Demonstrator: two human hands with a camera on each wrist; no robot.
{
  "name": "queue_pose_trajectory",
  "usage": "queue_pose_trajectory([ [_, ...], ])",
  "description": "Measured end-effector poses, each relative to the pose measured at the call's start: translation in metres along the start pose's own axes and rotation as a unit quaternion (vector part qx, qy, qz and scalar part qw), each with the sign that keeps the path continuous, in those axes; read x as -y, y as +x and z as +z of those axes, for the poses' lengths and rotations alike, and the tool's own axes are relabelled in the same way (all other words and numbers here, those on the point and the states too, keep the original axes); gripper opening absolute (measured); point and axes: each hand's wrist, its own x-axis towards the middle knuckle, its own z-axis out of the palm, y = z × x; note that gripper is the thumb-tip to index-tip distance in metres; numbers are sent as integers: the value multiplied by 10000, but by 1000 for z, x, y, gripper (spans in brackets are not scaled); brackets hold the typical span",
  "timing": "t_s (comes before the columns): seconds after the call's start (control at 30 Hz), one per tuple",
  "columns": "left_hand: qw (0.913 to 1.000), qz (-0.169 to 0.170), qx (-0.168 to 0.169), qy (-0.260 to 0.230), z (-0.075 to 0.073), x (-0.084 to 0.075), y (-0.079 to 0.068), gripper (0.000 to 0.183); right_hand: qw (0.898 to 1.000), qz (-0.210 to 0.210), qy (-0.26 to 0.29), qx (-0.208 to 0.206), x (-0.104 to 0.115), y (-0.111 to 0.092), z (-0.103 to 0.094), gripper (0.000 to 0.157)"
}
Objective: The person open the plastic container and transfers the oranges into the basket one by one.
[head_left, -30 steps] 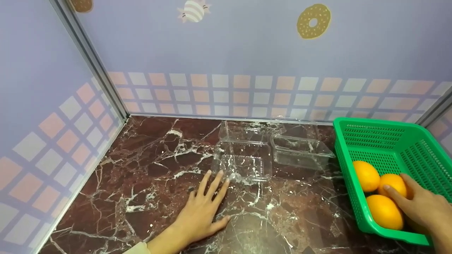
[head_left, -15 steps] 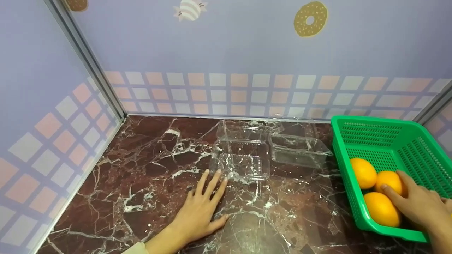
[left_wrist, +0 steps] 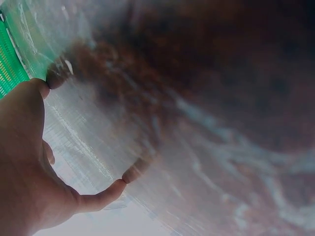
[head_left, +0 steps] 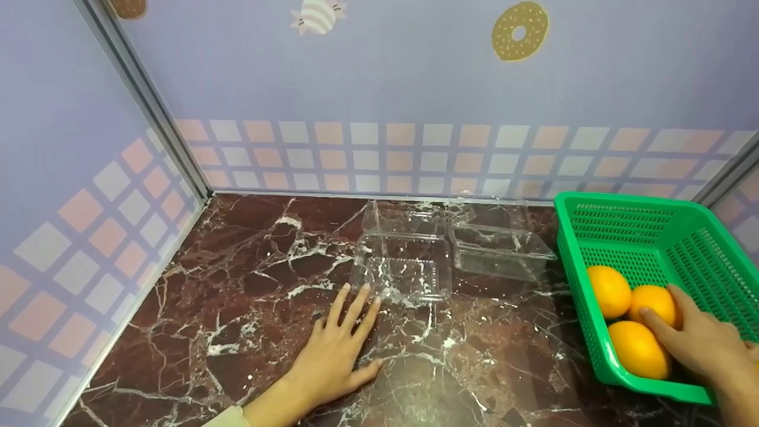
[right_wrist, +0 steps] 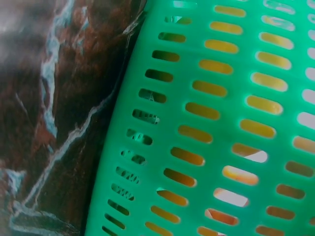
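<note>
In the head view, my left hand [head_left: 332, 356] lies with its fingers spread on the marble-patterned tabletop. Its fingertips are close to the front edge of a clear plastic container [head_left: 403, 267]. The left wrist view shows the same hand [left_wrist: 29, 162] with its fingertips against a shiny surface. Over at the right, my right hand [head_left: 699, 344] reaches into a green basket [head_left: 572, 279], thumb and index finger on either side of an orange [head_left: 652, 303]. One orange [head_left: 609, 292] sits to its left and another orange [head_left: 640, 351] in front. The palm hides part of the basket.
A second clear plastic container [head_left: 504, 264] stands between the first and the basket. Behind them rises a lilac wall [head_left: 403, 77] with a checked band, and a side wall [head_left: 47, 148] bounds the left. The right wrist view is filled mostly by the slotted basket side [right_wrist: 197, 98].
The head view has shifted slightly. Both hands, the oranges and the containers keep almost the same places; the right hand stays at the same orange.
</note>
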Motion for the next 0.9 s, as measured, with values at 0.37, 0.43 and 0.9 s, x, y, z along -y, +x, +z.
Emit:
queue_pose_trajectory([
  [0.37,9998,63,-61,176,0,0,0,94,9991,-279,-140,274,-4,1,-4,102],
  [0.43,9999,41,-62,147,0,0,0,94,9990,-274,-217,290,-3,1,-4,103],
  [0.9,9998,7,-64,168,1,0,0,94,9986,-336,-183,355,-6,0,-4,106],
])
